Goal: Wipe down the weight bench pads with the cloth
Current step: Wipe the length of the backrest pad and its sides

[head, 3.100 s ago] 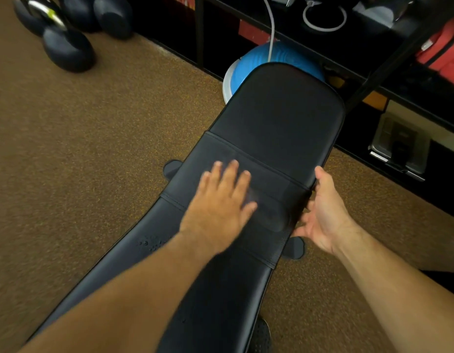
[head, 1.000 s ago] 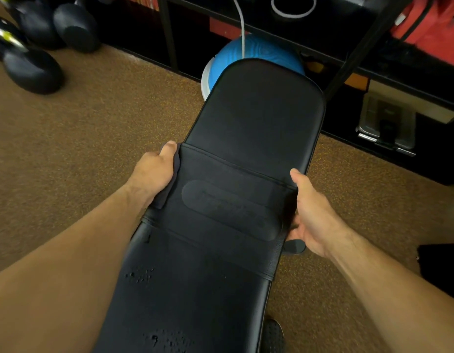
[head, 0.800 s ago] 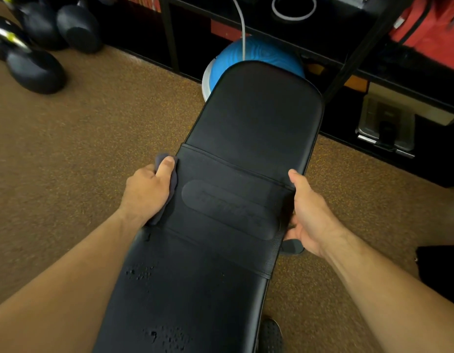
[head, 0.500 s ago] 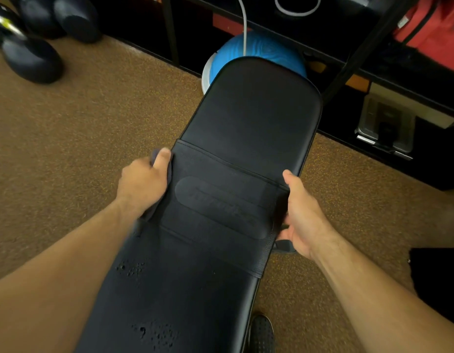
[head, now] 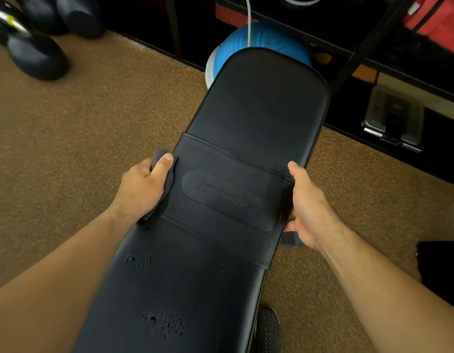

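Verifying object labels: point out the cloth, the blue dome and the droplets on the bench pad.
cloth [head: 160, 154], head view: corner protruding above the left hand [head: 142, 186].
blue dome [head: 277, 38], head view: its upper right surface.
droplets [head: 167, 324], head view: middle of the nearer cluster.

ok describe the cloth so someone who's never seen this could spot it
Start at the long black padded weight bench running up the middle. On its left edge the left hand holds a small dark grey cloth; it alone is crumpled fabric, not smooth pad.

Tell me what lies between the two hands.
Head view: between the left hand, gripping the cloth, and the right hand lies the black strap across the bench pad, with an oval logo patch.
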`<action>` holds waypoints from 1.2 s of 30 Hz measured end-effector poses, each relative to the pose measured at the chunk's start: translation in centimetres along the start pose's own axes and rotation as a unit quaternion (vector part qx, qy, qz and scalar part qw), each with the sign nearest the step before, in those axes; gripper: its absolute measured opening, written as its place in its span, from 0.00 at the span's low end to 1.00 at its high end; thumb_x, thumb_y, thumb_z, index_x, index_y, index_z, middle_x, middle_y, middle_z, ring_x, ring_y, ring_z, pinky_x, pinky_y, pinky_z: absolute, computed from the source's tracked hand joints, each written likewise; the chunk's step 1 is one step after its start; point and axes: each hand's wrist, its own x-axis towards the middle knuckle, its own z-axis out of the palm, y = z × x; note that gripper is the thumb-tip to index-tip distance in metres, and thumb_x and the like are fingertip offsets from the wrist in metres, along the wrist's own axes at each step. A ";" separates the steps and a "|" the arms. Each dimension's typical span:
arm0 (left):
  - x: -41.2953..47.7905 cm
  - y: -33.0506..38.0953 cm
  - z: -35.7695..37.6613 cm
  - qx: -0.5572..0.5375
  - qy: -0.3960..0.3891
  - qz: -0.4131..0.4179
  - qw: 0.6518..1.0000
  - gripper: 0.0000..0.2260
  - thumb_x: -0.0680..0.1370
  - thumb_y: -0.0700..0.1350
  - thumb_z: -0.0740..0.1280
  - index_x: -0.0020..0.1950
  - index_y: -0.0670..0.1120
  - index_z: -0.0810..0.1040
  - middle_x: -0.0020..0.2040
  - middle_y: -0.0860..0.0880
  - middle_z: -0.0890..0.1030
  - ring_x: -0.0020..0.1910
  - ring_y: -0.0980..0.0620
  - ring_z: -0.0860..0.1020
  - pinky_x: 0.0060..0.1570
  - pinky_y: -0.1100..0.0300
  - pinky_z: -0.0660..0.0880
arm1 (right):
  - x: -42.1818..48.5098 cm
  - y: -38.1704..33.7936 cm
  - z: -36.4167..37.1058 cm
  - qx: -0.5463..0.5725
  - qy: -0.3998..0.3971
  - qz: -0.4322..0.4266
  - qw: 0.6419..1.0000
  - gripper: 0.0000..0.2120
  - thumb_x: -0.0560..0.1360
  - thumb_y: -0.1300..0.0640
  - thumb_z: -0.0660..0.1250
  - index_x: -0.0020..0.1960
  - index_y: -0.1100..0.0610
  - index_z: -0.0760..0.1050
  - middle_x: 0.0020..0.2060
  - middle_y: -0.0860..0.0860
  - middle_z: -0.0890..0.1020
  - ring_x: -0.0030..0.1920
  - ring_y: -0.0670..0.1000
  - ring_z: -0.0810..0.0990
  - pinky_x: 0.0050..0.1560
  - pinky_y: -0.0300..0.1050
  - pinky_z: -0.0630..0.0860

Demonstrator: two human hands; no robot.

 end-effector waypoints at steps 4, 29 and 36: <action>-0.1 1.5 0.1 0.079 0.025 0.015 0.996 0.23 0.80 0.64 0.54 0.40 0.46 0.73 0.45 0.42 0.79 0.50 0.39 0.76 0.48 0.51 0.70 | -0.2 -0.1 -0.1 -0.005 0.008 -0.006 1.000 0.35 0.68 0.29 0.63 0.71 0.43 0.65 0.66 0.48 0.75 0.63 0.56 0.76 0.57 0.69 0.73; 2.3 2.4 1.2 -0.057 -0.014 -0.037 0.998 0.25 0.80 0.64 0.55 0.61 0.47 0.79 0.53 0.51 0.77 0.54 0.49 0.75 0.58 0.56 0.69 | -0.4 0.1 -0.5 0.003 0.000 -0.018 1.000 0.26 0.74 0.33 0.61 0.68 0.44 0.70 0.60 0.48 0.80 0.55 0.56 0.81 0.47 0.66 0.79; -1.0 -1.4 -0.6 0.008 -0.026 -0.029 0.999 0.26 0.78 0.67 0.54 0.47 0.46 0.79 0.50 0.46 0.81 0.52 0.43 0.78 0.58 0.47 0.73 | -0.8 -0.1 -0.4 0.001 0.008 -0.019 1.000 0.25 0.76 0.34 0.60 0.68 0.46 0.70 0.58 0.48 0.81 0.54 0.55 0.81 0.46 0.63 0.79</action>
